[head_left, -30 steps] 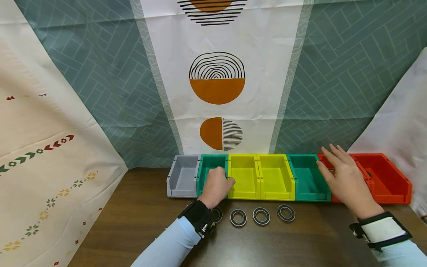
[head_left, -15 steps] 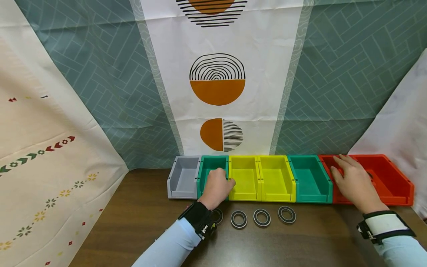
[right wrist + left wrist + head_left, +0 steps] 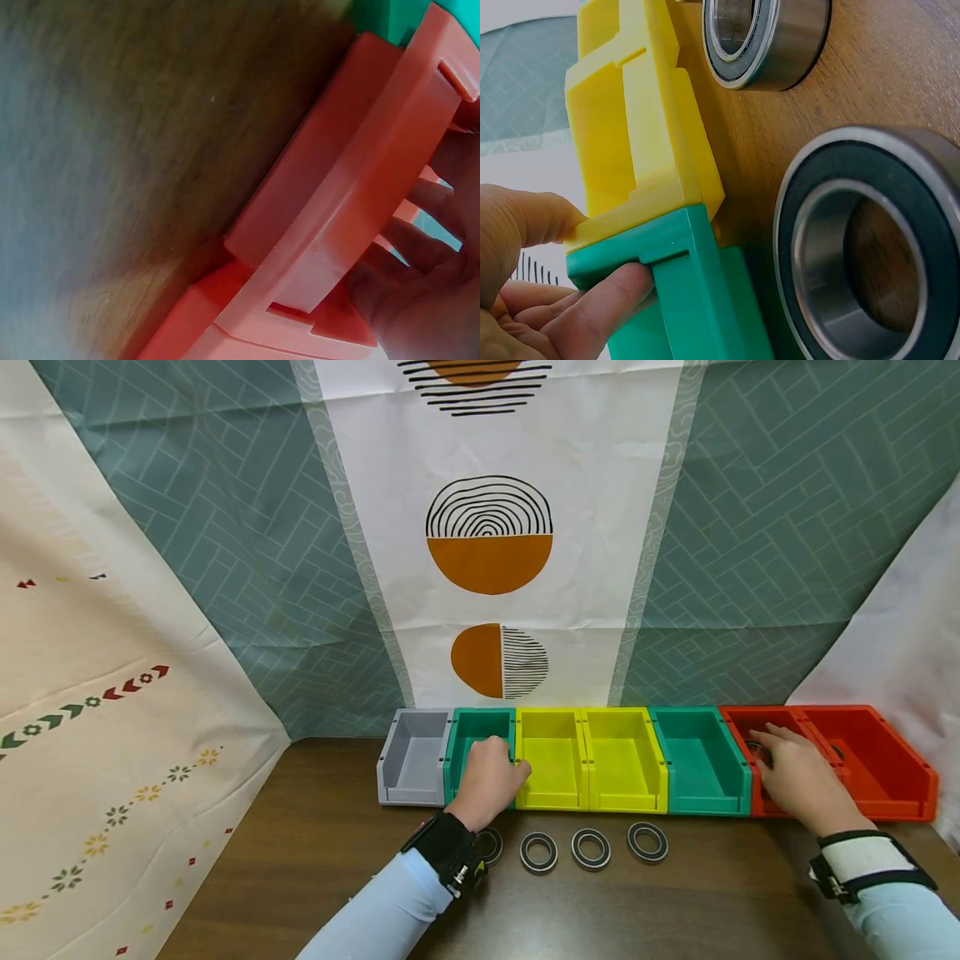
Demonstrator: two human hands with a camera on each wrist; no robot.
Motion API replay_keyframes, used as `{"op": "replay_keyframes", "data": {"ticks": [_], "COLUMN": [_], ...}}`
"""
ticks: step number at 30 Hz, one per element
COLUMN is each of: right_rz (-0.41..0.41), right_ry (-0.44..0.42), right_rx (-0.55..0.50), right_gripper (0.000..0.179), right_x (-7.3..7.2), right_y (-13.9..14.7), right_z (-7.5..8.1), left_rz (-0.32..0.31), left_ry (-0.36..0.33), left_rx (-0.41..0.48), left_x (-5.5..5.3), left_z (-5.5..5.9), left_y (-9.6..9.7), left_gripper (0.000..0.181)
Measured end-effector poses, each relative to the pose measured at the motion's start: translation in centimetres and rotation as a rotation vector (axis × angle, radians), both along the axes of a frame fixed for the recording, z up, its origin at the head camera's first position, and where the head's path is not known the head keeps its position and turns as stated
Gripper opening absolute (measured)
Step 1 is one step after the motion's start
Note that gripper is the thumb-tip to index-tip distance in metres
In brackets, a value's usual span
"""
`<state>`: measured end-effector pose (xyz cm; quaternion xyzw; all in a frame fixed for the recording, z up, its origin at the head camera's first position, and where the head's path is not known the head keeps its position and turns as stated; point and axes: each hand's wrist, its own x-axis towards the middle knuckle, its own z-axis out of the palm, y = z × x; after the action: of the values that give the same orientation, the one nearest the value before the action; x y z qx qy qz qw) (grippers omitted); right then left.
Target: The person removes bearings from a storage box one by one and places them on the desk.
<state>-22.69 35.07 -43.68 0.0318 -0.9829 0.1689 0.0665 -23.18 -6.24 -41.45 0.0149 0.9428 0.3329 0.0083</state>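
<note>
My left hand (image 3: 487, 781) pinches the adjoining rims of a green bin (image 3: 682, 240) and a yellow bin (image 3: 667, 184), thumb on the yellow side and fingers inside the green one. My right hand (image 3: 806, 777) reaches down into the left red bin (image 3: 738, 717), its fingers slightly spread in the right wrist view. Beside its thumb in that bin, a ball bearing (image 3: 759, 748) shows partly. Several more bearings lie flat in a row on the table before the bins, one (image 3: 500, 845) partly behind my left wrist, another (image 3: 538, 869) just right of it.
The row continues with a grey bin (image 3: 411, 797) at the left end, a second yellow bin (image 3: 622, 777), another green bin (image 3: 705, 777) and a right red bin (image 3: 881, 768) holding a small dark item. Patterned cloth (image 3: 487, 652) hangs behind the brown table (image 3: 637, 910).
My right hand has come down from above the red bins into the left red one, drawing slightly toward me and uncovering the bearing there. My left hand keeps its place on the bin rims.
</note>
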Motion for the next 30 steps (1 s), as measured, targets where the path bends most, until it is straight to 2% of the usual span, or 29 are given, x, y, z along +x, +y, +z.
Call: {"op": "replay_keyframes", "data": {"ticks": [6, 14, 21, 25, 30], "right_rz": [0.014, 0.047, 0.054, 0.065, 0.072], "right_ry": [-0.096, -0.102, -0.223, -0.252, -0.25], "right_rx": [0.018, 0.065, 0.029, 0.016, 0.032], "right_gripper": [0.06, 0.061, 0.065, 0.067, 0.064], "right_x": [-0.05, -0.18, -0.62, -0.78, -0.79], "right_y": [0.2, 0.22, 0.36, 0.46, 0.46], "right_z": [-0.37, -0.82, -0.83, -0.94, -0.94], "left_rz": [0.003, -0.002, -0.003, -0.006, -0.009], "left_ry": [-0.012, -0.013, -0.004, 0.003, 0.002], "left_rx": [0.009, 0.013, -0.002, -0.004, 0.002], "left_x": [0.04, -0.06, -0.09, -0.08, -0.07], "left_z": [-0.02, 0.05, 0.09, 0.1, 0.12], "left_y": [0.11, 0.06, -0.06, -0.11, -0.1], "left_gripper": [0.022, 0.022, 0.022, 0.021, 0.021]}}
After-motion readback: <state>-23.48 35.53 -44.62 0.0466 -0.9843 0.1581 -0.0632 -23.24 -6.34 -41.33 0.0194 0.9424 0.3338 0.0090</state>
